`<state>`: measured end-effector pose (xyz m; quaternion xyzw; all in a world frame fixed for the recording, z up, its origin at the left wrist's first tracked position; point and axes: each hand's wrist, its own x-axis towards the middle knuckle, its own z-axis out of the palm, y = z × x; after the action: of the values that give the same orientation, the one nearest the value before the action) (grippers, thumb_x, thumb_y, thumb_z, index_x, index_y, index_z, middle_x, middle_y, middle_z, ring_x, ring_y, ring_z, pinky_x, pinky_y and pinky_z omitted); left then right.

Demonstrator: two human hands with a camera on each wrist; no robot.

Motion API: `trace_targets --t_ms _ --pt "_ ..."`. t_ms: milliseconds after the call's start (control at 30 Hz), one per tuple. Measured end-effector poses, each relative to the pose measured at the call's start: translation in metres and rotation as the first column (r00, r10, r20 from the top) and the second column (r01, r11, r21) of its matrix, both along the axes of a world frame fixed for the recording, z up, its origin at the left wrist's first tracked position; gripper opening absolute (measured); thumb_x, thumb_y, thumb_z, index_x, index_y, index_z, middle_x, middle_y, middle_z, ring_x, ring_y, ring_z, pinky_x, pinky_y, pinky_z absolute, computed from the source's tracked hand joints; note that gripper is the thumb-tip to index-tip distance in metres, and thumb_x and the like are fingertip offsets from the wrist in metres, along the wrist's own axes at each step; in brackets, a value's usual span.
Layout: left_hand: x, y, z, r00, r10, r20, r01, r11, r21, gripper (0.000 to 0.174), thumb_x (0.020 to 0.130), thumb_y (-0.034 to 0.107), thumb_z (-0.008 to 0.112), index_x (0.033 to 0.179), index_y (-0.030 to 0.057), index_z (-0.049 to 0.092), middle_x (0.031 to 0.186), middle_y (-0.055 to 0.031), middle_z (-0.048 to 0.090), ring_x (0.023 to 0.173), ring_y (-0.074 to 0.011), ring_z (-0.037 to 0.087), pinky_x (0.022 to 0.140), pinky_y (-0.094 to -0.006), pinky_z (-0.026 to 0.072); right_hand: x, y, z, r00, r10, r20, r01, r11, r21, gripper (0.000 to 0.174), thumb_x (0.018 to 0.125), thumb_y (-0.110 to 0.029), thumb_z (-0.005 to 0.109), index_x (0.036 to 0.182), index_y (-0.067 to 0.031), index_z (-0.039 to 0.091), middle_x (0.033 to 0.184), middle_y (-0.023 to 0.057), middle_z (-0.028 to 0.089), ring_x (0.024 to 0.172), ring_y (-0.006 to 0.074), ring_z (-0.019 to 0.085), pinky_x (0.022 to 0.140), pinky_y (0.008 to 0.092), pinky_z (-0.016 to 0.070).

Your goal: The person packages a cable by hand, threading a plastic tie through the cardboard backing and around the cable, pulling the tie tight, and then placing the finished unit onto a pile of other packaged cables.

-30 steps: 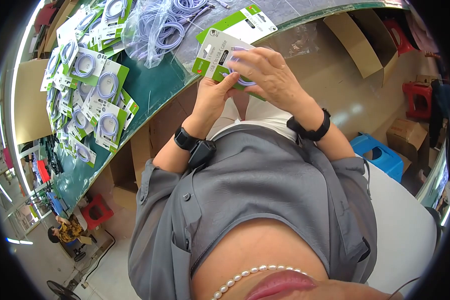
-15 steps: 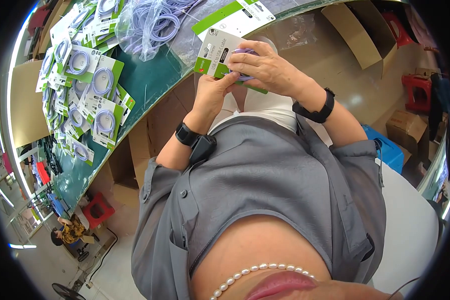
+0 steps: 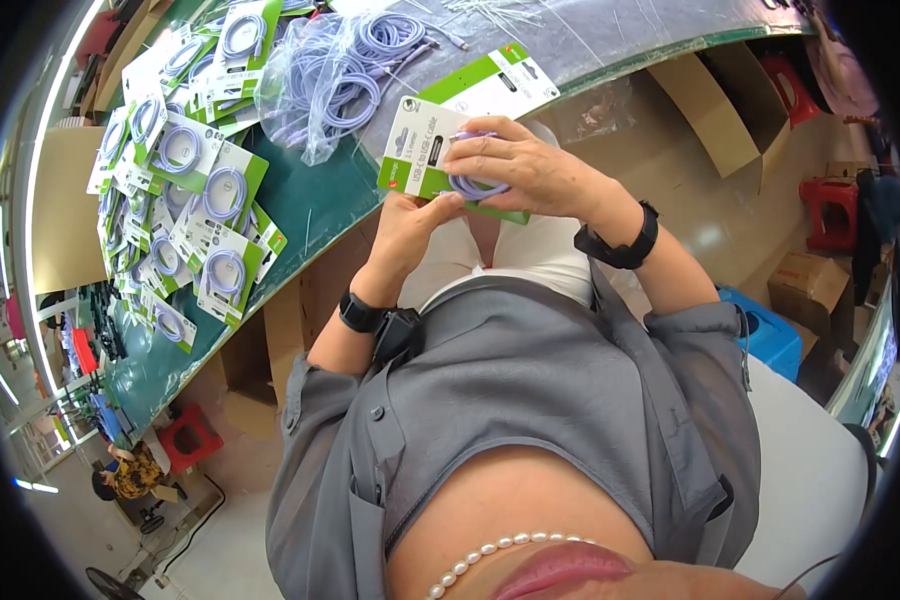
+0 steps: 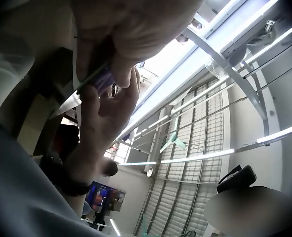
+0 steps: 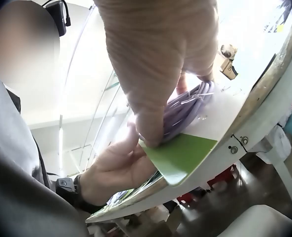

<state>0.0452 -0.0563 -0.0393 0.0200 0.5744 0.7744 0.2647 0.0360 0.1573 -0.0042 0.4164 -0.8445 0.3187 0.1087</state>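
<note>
As I read it from the head view, the item in hand is one packaging card. It is white-faced with a green band along its lower edge and black lettering reading "USB-C to USB-C Cable".

- **Cable coil**: pale purple, wound in a flat ring, lying on the card's face.
- **Position:** the card is held off the tabletop, just in front of its near edge and above the person's lap.
- **Orientation:** the face is tilted up toward the head camera. The long axis runs left to right across the person's front. The lettered end points to their left, and the other end is hidden under the fingers.
- **Left hand**: grips the card from below, with the thumb tip on the green lower edge. The fingers behind it are out of my sight.
- **Right hand**: fingers are bent over the coil and pinch it against the card. In the right wrist view the thumb bears down where the purple strands meet the green band.

Other stock:
- **Spare card**: lies flat at the tabletop's near edge, just beyond the hands.
- **Clear bag of loose purple cables**: sits behind the spare card.
- **Finished cards**: overlapping rows along the tabletop's left edge.
- **Cardboard box**: under the tabletop.
- **Blue stool**: to the person's right.
</note>
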Motion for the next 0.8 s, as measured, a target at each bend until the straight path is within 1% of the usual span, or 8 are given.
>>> trace_targets --t_ms 233,367,433,467,533,567,667,800 --pt "0.018 -0.015 0.000 0.989 0.147 0.020 -0.147 0.989 0.006 0.034 0.083 0.004 0.064 0.116 0.0011 0.055 0.106 -0.0070 0.062 0.091 -0.0147 0.063 0.076 -0.0297 0.0555 -0.004 -0.021 -0.004 0.996 0.066 0.059 -0.063 0.996 -0.055 0.049 0.066 -0.008 0.072 0.113 -0.0095 0.059 0.119 0.0040 0.055 0.118 0.0285 0.044 0.099 0.0371 0.0390" --pt "0.032 -0.029 0.002 0.980 0.166 0.112 -0.171 0.985 0.039 0.036 0.083 0.003 0.065 0.118 0.0015 0.053 0.107 -0.0068 0.062 0.091 -0.0152 0.063 0.076 -0.0302 0.0557 -0.026 -0.022 0.004 0.990 0.087 0.109 -0.066 0.981 -0.182 0.031 0.070 -0.012 0.072 0.100 -0.0070 0.063 0.110 0.0059 0.059 0.107 0.0273 0.052 0.091 0.0360 0.0435" --pt "0.034 -0.034 0.004 0.986 0.118 0.121 -0.130 0.987 0.097 0.038 0.084 0.003 0.064 0.120 0.0018 0.051 0.108 -0.0065 0.061 0.093 -0.0157 0.062 0.076 -0.0302 0.0558 -0.068 -0.027 -0.004 0.837 -0.365 0.408 0.466 0.866 -0.182 0.017 0.076 -0.017 0.069 0.086 -0.0048 0.063 0.094 0.0081 0.062 0.088 0.0251 0.058 0.080 0.0353 0.0469" --pt "0.034 -0.034 0.004 0.985 0.129 0.115 -0.141 0.985 0.100 0.038 0.084 0.003 0.064 0.120 0.0018 0.051 0.108 -0.0065 0.061 0.093 -0.0157 0.062 0.076 -0.0302 0.0558 -0.089 -0.032 -0.011 0.844 -0.356 0.401 0.454 0.872 -0.183 0.017 0.076 -0.017 0.069 0.086 -0.0048 0.063 0.094 0.0081 0.062 0.088 0.0251 0.058 0.080 0.0353 0.0469" --pt "0.035 -0.032 0.004 0.976 0.202 0.077 -0.204 0.978 0.032 0.040 0.084 0.004 0.064 0.121 0.0026 0.050 0.110 -0.0065 0.060 0.096 -0.0163 0.062 0.077 -0.0314 0.0560 -0.125 -0.045 -0.028 0.858 -0.483 0.174 0.501 0.862 -0.081 0.019 0.079 -0.020 0.068 0.079 -0.0031 0.061 0.082 0.0091 0.061 0.072 0.0232 0.058 0.067 0.0331 0.0477" --pt "0.035 -0.033 0.004 0.970 0.237 0.059 -0.237 0.971 -0.002 0.041 0.083 0.004 0.064 0.122 0.0030 0.050 0.110 -0.0065 0.060 0.097 -0.0165 0.061 0.078 -0.0320 0.0560 -0.133 -0.051 -0.033 0.866 -0.470 0.168 0.488 0.869 -0.082 0.019 0.079 -0.020 0.068 0.079 -0.0031 0.061 0.082 0.0091 0.061 0.072 0.0232 0.058 0.067 0.0331 0.0477" --pt "0.036 -0.045 -0.002 0.952 0.293 0.083 -0.298 0.954 0.045 0.042 0.084 0.003 0.063 0.124 0.0042 0.048 0.112 -0.0067 0.059 0.098 -0.0170 0.061 0.079 -0.0330 0.0558 -0.148 -0.066 -0.041 0.851 -0.506 0.138 0.482 0.859 0.171 0.017 0.079 -0.019 0.068 0.083 -0.0037 0.064 0.080 0.0099 0.061 0.069 0.0182 0.059 0.062 0.0280 0.0468" --pt "0.037 -0.053 -0.001 0.927 0.334 0.170 -0.362 0.916 0.175 0.040 0.087 0.005 0.060 0.125 0.0061 0.047 0.113 -0.0065 0.058 0.099 -0.0170 0.061 0.081 -0.0331 0.0552 -0.148 -0.060 -0.014 0.828 -0.413 0.378 0.463 0.885 -0.048 0.013 0.082 -0.017 0.067 0.088 -0.0055 0.066 0.082 0.0069 0.063 0.066 0.0126 0.059 0.059 0.0250 0.0463"
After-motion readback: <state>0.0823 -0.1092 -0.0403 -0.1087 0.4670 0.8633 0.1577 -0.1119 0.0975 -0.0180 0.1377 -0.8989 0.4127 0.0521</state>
